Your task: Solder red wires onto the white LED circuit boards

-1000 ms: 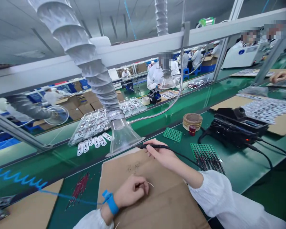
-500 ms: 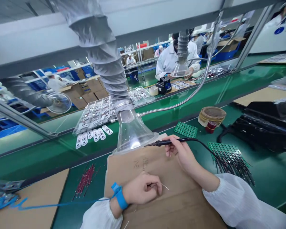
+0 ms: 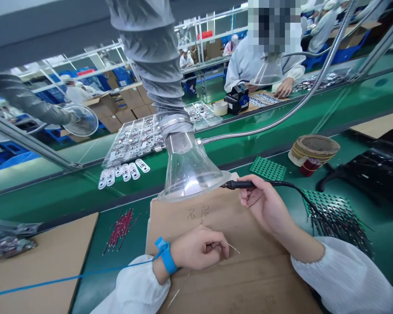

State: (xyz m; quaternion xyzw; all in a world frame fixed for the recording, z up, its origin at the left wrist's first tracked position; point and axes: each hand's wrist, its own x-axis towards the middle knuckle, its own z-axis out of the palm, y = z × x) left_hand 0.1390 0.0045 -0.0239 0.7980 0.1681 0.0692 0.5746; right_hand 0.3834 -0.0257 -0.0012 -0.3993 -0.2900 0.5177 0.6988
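My left hand (image 3: 201,249), with a blue strap (image 3: 166,256) at its wrist, is closed on a thin pale wire (image 3: 233,247) above a cardboard sheet (image 3: 196,222). Pinched in my right hand (image 3: 262,198) is a black soldering iron (image 3: 240,184), its front end pointing left beside the rim of a clear fume hood (image 3: 193,174). The iron's very tip is hard to make out behind the hood's rim. Another thin wire piece (image 3: 174,298) lies on the cardboard at the bottom.
Red wires (image 3: 121,229) lie left of the cardboard. At right are a green board (image 3: 267,168), a tape roll (image 3: 314,148), a red spool (image 3: 309,166) and black wires (image 3: 343,226) on another green board. Small white parts (image 3: 126,171) line the ledge; a person (image 3: 242,65) works opposite.
The camera view has shifted, so the hood and tools appear further right. My right hand still holds the iron, and the pale wire in my left hand shows longer. The person opposite has shifted a hand.
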